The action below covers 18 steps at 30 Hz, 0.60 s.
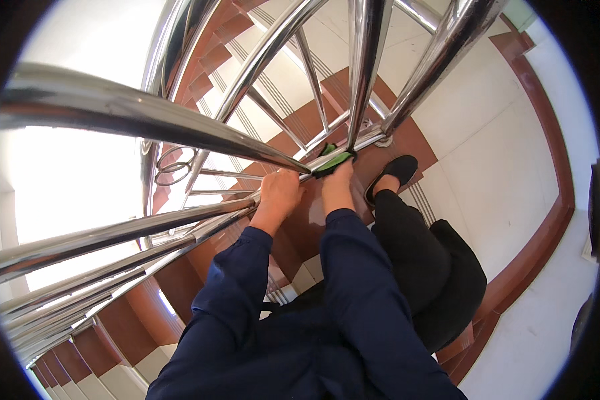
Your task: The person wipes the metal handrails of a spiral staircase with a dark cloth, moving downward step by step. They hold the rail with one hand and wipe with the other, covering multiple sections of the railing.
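My right hand (338, 184) presses a green cloth with black edging (336, 162) against the bottom rail (371, 139) of a polished metal stair railing. The cloth is folded over this rail, between the feet of two uprights. Beside it, my left hand (280, 194) grips the same low rail, its fingers partly hidden by the hand's back. A thick shiny baluster (205, 127) meets the rail just above my left knuckles. Both arms are in dark blue sleeves.
Brown and cream stairs (100, 345) descend at the lower left; another flight (245, 65) shows through the bars. My foot in a black shoe (402, 170) stands right of the rail. A cream landing floor (495, 140) reaches a white wall (535, 290) with brown skirting. Metal rings (174, 166) decorate the railing.
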### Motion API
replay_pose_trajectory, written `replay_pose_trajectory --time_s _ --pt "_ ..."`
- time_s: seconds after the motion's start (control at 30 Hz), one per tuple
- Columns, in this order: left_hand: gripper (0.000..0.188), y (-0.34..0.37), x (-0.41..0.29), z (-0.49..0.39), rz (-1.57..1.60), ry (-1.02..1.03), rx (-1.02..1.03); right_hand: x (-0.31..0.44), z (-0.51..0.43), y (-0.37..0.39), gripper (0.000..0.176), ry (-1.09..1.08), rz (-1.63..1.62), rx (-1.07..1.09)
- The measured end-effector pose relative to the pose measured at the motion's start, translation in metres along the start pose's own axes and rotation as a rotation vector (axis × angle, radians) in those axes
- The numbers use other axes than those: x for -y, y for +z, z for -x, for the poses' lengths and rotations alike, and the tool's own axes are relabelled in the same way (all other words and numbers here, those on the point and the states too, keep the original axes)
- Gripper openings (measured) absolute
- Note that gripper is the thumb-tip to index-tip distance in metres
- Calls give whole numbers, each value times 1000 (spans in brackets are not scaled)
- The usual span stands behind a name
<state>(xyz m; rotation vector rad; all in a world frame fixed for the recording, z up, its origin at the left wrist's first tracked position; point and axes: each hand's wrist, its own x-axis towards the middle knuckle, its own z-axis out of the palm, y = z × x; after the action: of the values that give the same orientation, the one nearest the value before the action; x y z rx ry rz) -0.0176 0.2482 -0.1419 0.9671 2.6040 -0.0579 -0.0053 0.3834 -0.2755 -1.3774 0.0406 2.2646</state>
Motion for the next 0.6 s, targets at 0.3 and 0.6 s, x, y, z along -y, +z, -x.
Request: replay_pose_trajectory --time_s 0.3,0.6 --pt "26 14 5 -5 -8 98 -236 58 -64 7 38 -219 492 -141" --pt "12 8 -2 -3 5 -46 -38 35 -31 -30 50 -879 1340 -80"
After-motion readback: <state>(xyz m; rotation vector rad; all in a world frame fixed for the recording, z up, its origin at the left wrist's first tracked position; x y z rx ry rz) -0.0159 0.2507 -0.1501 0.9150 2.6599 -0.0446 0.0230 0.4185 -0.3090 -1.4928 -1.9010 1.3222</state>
